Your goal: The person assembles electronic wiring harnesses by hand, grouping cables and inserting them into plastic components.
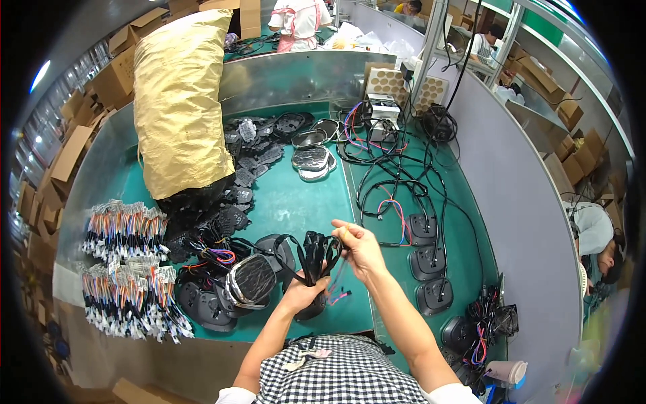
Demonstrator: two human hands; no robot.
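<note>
Bulging yellow sack (182, 101) (rather crumpled), cardboard boxes (114, 75) at left, pinkish cup (505, 371) beside grey partition (518, 182)

Yellow sack (180, 101)'s blocking part of the black parts heap (259, 161). Person (299, 20) right of the sack: head chopped by the top edge. Down-right of the sack, black cables (313, 259) partly cover the left hand (306, 294).

Blk looped plastic-sheathed cable bundle (313, 252); blk/wht gingham cloth apron (343, 378), w/ small cream/pink trim (309, 358). Flat grn tabletop (282, 202) is plain. Big wrinkled yel sack (182, 101) reads approx. straw. Short multicol. wire bunches (128, 296) mix orng, blu & blk, w/ wht plugs. Rounded blk plastic housings (425, 297) are solid col. Shiny oval silver plate (252, 277) shows dk streaks. Thin looped red & blu wires (480, 351); tall flat lt-gry partition (518, 182); tapered pale pink cup (505, 372); brn cardboard boxes (114, 77).
</note>
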